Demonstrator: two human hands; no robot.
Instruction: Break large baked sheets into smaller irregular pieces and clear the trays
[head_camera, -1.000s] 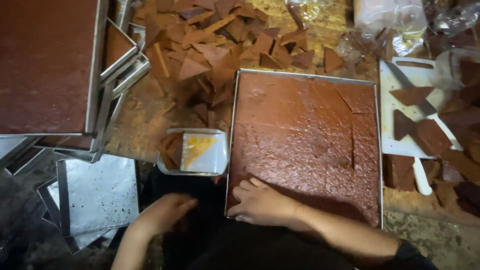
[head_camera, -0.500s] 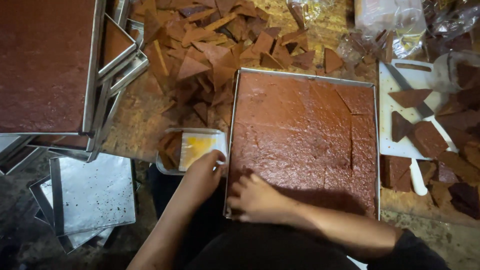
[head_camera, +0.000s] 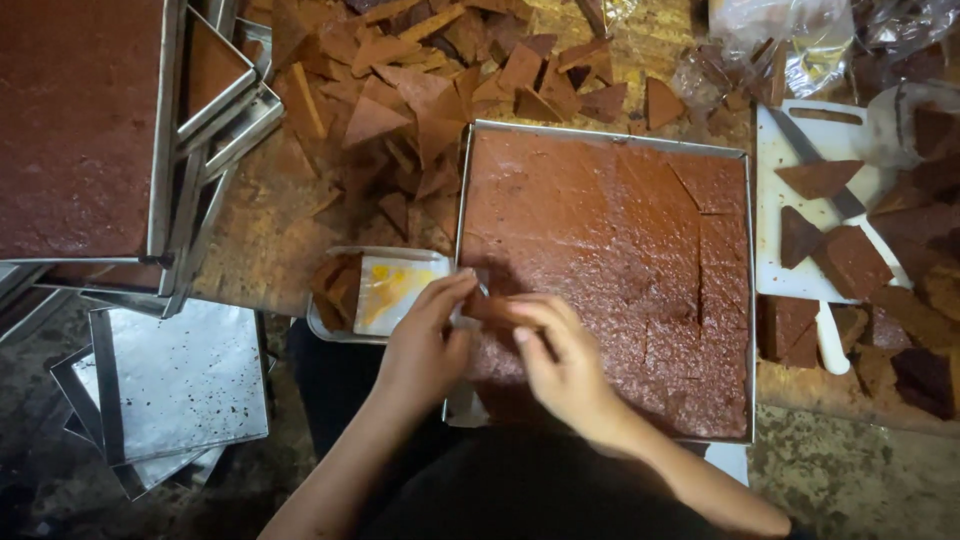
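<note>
**Lifting a cut piece off the slab edge**

You had both hands at the near-left corner of the metal tray (head_camera: 750, 300) holding the brown cake slab (head_camera: 600, 260). Your left hand (head_camera: 425, 345) and right hand (head_camera: 560, 365) met over a small brown piece (head_camera: 488, 305); the fingertips of both were pinched on it, so the grip was closed on that piece, not released. The piece sat right at the grip, over the tray's left rim, just right of the small plastic tub (head_camera: 385, 290) with scraps in it.

To do this step well, you probably needed a light pinch from both sides, since the slab looked soft and crumbly. Lifting straight up likely kept the neighbouring cut edge clean. Cut lines ran further right of the grip. Away from the grip lay a heap of triangular offcuts (head_camera: 420, 90) on the counter (head_camera: 260, 240), and far right a white cutting board (head_camera: 790, 250) with a knife (head_camera: 815, 160).
</note>
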